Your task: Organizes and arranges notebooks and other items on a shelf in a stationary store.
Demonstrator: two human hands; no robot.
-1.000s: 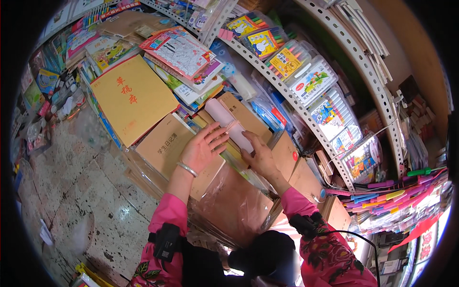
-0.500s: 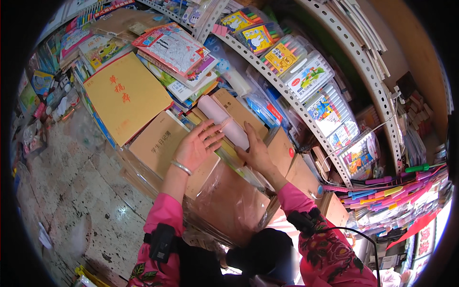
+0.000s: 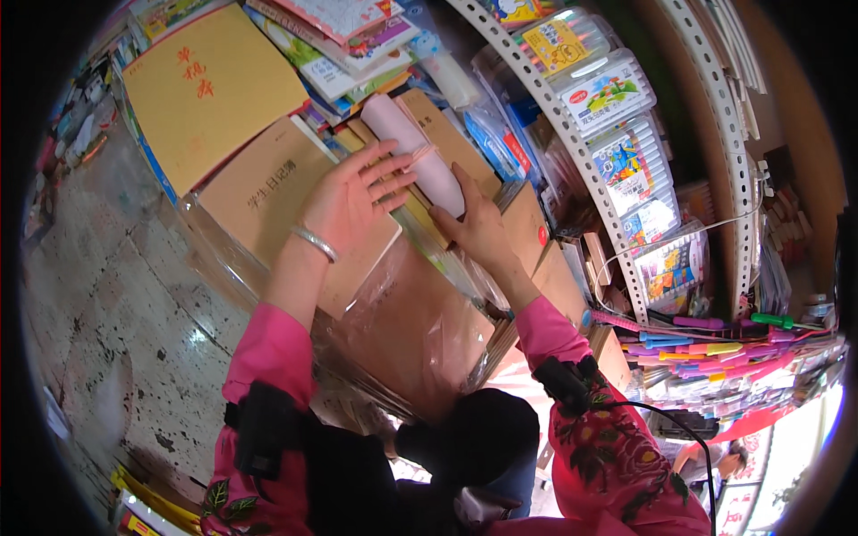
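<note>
A pale pink roll (image 3: pixel 413 147), which looks like rolled paper, lies slantwise over the stacked notebooks. At its near end my right hand (image 3: pixel 478 228) grips it, thumb on one side and fingers on the other. My left hand (image 3: pixel 357 192), palm partly up and fingers spread, reaches the roll's left side with its fingertips; a thin strip shows across the roll there, and I cannot tell what it is. Under my left wrist is a brown-covered notebook (image 3: pixel 268 183). Another brown notebook (image 3: pixel 447 134) sits just right of the roll.
Plastic-wrapped brown notebooks (image 3: pixel 411 330) are stacked in front of me. A large yellow pad (image 3: pixel 210 98) lies at the far left. On the right, a perforated metal shelf edge (image 3: pixel 572 134) holds marker sets (image 3: pixel 630 165), with many colourful pens (image 3: pixel 706 353) lower down. Worn floor (image 3: pixel 170 330) stretches along the left.
The whole view has shifted, with the notebooks and shelf now higher in the picture. Both hands stay at the pink roll; my left hand has hardly moved against it.
</note>
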